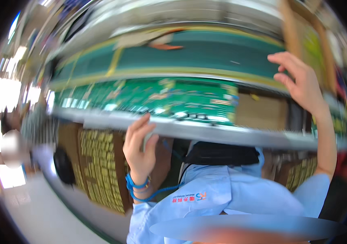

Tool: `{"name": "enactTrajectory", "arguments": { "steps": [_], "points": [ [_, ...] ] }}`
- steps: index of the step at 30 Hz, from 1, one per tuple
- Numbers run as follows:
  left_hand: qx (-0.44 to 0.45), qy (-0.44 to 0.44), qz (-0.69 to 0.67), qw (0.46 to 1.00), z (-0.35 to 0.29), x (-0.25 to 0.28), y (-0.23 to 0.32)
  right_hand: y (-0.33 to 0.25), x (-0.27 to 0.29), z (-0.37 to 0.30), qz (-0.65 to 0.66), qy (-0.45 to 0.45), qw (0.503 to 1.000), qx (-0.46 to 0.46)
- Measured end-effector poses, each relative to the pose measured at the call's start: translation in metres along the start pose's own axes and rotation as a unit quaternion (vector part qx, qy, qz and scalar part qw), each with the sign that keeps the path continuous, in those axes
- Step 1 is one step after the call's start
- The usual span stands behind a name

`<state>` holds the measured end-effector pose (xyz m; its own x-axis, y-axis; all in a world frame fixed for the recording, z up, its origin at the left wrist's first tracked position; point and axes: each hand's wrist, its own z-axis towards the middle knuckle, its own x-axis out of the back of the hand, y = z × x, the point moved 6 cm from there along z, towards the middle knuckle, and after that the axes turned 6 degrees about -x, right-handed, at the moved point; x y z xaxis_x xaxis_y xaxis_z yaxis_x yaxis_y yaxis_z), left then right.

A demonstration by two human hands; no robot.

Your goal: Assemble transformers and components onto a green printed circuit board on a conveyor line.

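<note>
A long green circuit board (pixel 181 97), smeared by motion, lies along a metal rail (pixel 173 125) in front of me. My left hand (pixel 141 148) is at the rail's near side, its fingertips by the board's front edge. Its fingers are stretched out and the thumb stands apart; nothing shows in it. A blue coiled cord (pixel 161 190) runs from the band on that wrist. Farther right and higher, my right hand (pixel 297 79) hovers near the right end of a green belt (pixel 218 51). Thumb and fingers are parted there, and I see nothing between them.
An orange-handled tool (pixel 167 46) lies on the belt, over a pale sheet. A cardboard box (pixel 289 28) stands at the far right. Below the rail, at left, are cartons packed with yellowish pieces (pixel 98 166). A brown panel (pixel 260 110) sits right of the board.
</note>
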<state>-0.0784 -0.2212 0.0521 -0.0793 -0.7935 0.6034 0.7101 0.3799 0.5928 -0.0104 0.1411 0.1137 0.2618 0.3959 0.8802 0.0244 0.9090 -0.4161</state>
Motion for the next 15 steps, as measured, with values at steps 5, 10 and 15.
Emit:
{"name": "enactTrajectory", "arguments": {
  "steps": [5, 10, 15],
  "points": [
    [-0.191, -0.286, -0.315, 0.885, -0.003, -0.138, 0.122, 0.085, 0.127, -0.277, -0.024, 0.239, 0.899, -0.365],
    [-0.307, -0.478, -0.414, 0.711, -0.061, -0.247, 0.241, 0.015, 0.14, -0.631, -0.17, 0.389, 0.638, -0.643],
    [-0.271, -0.518, -0.405, 0.704, -0.129, -0.348, 0.3, -0.037, 0.017, -0.843, 0.028, 0.501, 0.372, -0.781]
  ]
}}
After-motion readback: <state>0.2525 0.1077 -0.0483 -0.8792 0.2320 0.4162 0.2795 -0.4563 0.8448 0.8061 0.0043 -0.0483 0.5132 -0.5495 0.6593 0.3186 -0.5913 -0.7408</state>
